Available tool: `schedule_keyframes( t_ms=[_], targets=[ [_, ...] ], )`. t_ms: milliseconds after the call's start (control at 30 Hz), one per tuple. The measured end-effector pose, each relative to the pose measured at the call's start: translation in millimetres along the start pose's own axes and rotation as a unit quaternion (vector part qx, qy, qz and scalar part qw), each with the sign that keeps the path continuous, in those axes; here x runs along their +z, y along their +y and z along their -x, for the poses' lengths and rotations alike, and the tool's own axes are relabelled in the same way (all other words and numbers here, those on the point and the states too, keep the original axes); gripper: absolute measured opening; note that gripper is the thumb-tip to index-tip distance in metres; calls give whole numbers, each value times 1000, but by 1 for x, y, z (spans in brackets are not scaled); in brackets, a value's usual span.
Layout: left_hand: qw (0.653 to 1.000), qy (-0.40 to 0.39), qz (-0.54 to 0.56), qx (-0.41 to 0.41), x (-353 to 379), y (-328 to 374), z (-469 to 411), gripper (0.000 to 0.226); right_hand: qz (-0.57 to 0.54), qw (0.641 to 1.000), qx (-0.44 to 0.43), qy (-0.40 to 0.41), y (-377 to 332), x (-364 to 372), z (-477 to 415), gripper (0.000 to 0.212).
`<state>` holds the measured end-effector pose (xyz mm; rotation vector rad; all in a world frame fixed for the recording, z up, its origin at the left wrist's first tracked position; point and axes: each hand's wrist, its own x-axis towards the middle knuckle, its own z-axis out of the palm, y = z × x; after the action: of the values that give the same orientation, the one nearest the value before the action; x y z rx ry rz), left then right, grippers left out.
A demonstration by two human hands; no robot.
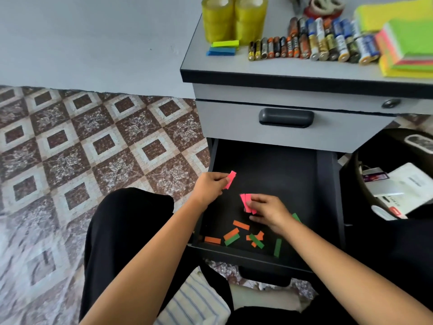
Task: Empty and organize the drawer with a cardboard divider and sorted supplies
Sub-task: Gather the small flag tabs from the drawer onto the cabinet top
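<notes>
Step in hand: emptying the drawer [269, 165], judged nearly complete. It stands pulled open at 5 o'clock in the view.

The left hand [209, 187] pinches one pink strip [230, 179] between thumb and fingertips at the drawer's 9 o'clock side. The right hand [269, 212], fingers curled, grips a few pink strips [246, 202] near the centre.

Drawer contents: loose orange strips [241, 225] and green strips [277, 247], scattered toward its 6 o'clock edge.

Desk [210, 64], at 1 o'clock, carries tape rolls [234, 17], a row of batteries [316, 45], note pads [407, 43] and small flag pads [223, 48].

A dark bin [375, 146] at 3 o'clock holds papers.

Next move likely calls for joining the pink strips, then gathering by colour. No cardboard divider is visible.
</notes>
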<state>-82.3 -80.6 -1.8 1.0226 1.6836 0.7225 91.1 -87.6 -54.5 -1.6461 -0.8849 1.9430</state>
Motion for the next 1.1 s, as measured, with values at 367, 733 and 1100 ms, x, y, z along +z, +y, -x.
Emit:
schedule_keyframes(
  t_ms=[367,733,1100],
  targets=[
    [985,-2,173,-5,-6,67,20,13,-33,973,-220,54,-103,18,56,22],
    [959,9,272,77,-25,118,40,13,18,927,-346,145,-159,53,87,27],
    [958,9,265,114,-29,122,48,13,16,937,-329,116,-167,53,99,33]
  ],
)
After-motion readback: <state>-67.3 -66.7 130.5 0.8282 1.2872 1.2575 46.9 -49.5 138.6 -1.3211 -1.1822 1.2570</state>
